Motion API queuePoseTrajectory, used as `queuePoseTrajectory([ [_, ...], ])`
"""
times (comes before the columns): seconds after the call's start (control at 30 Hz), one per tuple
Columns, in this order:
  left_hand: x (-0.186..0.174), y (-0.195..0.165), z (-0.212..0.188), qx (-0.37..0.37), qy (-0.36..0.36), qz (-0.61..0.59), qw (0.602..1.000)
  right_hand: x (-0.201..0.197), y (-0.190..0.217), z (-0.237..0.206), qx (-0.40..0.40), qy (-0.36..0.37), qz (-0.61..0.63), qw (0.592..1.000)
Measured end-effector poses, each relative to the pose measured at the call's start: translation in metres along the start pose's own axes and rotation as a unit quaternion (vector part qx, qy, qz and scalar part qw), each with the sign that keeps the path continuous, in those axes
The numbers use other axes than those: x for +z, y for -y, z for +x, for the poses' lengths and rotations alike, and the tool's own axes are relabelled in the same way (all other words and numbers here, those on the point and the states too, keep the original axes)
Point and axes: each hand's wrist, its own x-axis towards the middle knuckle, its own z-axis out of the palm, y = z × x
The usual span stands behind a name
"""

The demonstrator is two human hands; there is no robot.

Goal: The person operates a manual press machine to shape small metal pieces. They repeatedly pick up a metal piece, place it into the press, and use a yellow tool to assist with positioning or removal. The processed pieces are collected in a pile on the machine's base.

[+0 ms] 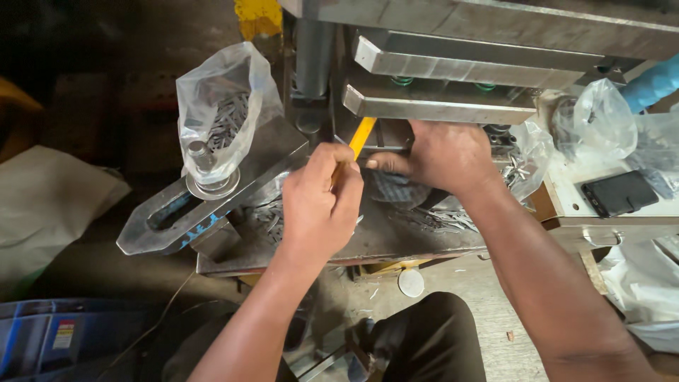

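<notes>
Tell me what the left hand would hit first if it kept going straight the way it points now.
Probably the press: the left hand, gripping a yellow stick, points up and slightly right toward the lower steel plate. The stick's tip would likely enter the gap beneath that plate first, though depth is unclear.

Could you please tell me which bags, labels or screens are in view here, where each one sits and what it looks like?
Clear plastic bag: upper left on the steel clamp plate, open-topped, holding small grey metal pieces.
Second clear bag: just beyond the right hand, crumpled, with similar pieces.
Third clear bag: upper right, bunched.
Label: on the blue crate at lower left, small, rectangular, white with red.
Phone: right bench, flat, black, screen dark.
</notes>
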Motion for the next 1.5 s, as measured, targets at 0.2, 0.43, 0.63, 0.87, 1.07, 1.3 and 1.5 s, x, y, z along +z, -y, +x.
queuePoseTrajectory([
  [0.2, -0.006, -0.001, -0.007, -0.082, 0.004, -0.063, 0.995, 0.0, 0.001, -0.003, -0.015, 0.047, -0.052, 0.997],
  [0.43, -0.047, -0.015, -0.025, -0.085, 0.01, -0.071, 0.994, 0.009, -0.001, 0.0, 0.064, 0.132, 0.002, 0.989],
  [0.63, -0.083, -0.019, -0.038, -0.047, 0.023, -0.074, 0.996, 0.02, -0.007, -0.008, 0.009, 0.028, 0.067, 0.997],
  [0.87, -0.096, -0.023, -0.033, 0.001, 0.009, -0.057, 0.998, 0.025, -0.001, -0.005, 0.006, 0.011, 0.055, 0.998],
  [1.07, -0.095, -0.023, -0.038, 0.02, 0.018, -0.047, 0.999, 0.033, -0.008, -0.009, -0.003, 0.006, 0.052, 0.999],
  [1.3, -0.096, -0.022, -0.04, 0.016, -0.011, -0.059, 0.998, 0.048, -0.049, 0.005, 0.149, 0.078, 0.294, 0.941],
  [1.5, -0.099, -0.023, -0.039, 0.007, -0.013, -0.072, 0.997, 0.057, -0.04, 0.028, 0.224, 0.125, 0.352, 0.9],
])
